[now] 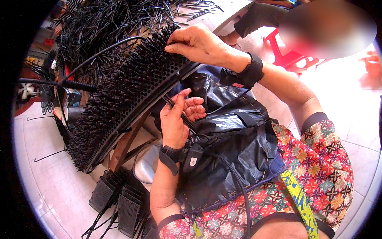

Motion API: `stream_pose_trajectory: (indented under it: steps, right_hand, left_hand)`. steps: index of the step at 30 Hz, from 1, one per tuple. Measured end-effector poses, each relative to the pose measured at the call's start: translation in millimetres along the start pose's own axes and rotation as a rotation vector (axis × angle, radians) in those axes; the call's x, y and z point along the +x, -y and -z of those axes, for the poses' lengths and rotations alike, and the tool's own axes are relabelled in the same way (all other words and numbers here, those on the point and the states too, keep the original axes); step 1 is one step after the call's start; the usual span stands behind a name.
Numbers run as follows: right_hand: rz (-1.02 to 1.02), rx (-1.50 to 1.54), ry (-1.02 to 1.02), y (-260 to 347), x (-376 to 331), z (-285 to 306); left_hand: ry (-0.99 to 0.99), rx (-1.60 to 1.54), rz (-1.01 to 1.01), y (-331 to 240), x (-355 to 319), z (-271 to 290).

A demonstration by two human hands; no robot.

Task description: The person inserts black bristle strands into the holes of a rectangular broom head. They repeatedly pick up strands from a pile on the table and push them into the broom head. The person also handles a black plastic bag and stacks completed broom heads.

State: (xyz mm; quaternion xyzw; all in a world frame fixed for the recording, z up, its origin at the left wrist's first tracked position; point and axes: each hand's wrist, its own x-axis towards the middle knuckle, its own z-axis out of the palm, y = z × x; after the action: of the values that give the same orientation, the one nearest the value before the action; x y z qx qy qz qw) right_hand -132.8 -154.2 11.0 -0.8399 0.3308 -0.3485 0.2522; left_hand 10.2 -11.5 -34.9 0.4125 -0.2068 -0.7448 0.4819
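In the head view, our right hand (205,46) works at the tufted board (140,92), its thumb and fingers drawn together in a pinch on the dark tufts (119,75) at the far end; whether a tuft sits between the fingertips, we cannot tell. Our left hand (175,123), nearer to us, grips a few thin dark rods (170,102) under its thumb, their tips pointing toward the board, the other fingers loosely curled. We would judge that a light pinch close to the board serves best, so neighbouring tufts are not bent, and that keeping the rods lined up within short reach of the right hand saves fumbling. Rows of open holes (163,71) lie just below the right fingertips, along the board's near edge, which passes beside the left hand too. Beyond the right hand, a heap of loose rods (107,20) crowds the way; to the right of the left hand, the black apron (238,139) leaves freer room, though a black cable (235,175) crosses it and could snag. Left of the left hand, below the board, a wooden leg (127,145) limits a low swing.
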Motion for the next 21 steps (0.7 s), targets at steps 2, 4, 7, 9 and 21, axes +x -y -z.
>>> stream_pose_trajectory:
  steps: [2,4,7,9,21]
  right_hand:
    - [0.022,0.036,-0.066,0.0,0.6,-3.2]
    - [0.038,0.063,-0.111,-1.5,0.3,-6.0]
    - [0.037,0.097,-0.154,-4.4,0.3,-9.8]
    - [0.01,0.117,-0.185,-3.3,0.0,-11.6]
    - [0.285,-0.043,-0.36,-1.0,-12.6,-7.6]
  left_hand:
    - [-0.013,-0.008,0.002,-1.6,-1.3,-2.8]
    - [-0.019,-0.012,0.003,-1.9,-1.5,-4.0]
    - [-0.013,-0.011,0.001,-1.5,-0.6,-2.5]
    - [0.005,-0.018,-0.002,0.4,0.6,0.8]
    - [0.085,-0.056,0.02,-1.1,1.3,2.1]
